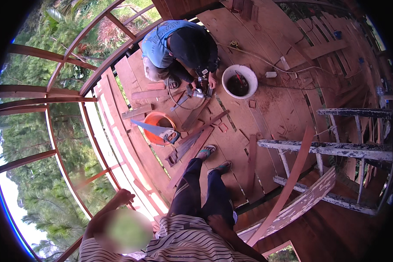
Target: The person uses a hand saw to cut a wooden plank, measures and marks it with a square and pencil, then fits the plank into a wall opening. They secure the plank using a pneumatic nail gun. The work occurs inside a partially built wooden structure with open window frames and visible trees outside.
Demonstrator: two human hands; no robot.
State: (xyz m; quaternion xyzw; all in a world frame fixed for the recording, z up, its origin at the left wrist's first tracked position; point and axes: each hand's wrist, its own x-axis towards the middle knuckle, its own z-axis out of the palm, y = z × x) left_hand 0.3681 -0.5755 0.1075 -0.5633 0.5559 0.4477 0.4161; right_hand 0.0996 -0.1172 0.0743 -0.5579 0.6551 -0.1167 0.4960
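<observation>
My left hand point(125, 197) hangs out at my left side near the window framing, its fingers loosely bent and apart with nothing seen in them. Against the front of my dark trousers rests my right hand point(218, 222); it is in shadow and its fingers are hard to make out. Beyond my feet an orange bucket point(149, 136) stands on the boards, with a handsaw point(157, 130) lying across its rim. Farther off, a crouching co-worker point(168, 48) in a blue shirt and dark cap bends over a corded power tool point(199, 92), both hands on or near it.
A white bucket point(250, 90) with dark contents and a red-handled tool stands right of the co-worker. Cut boards and offcuts point(196, 144) litter the plank floor, which has gaps. A paint-spattered ladder point(327, 147) and a long plank point(288, 183) are at my right. Open wooden framing point(70, 98) lines the left.
</observation>
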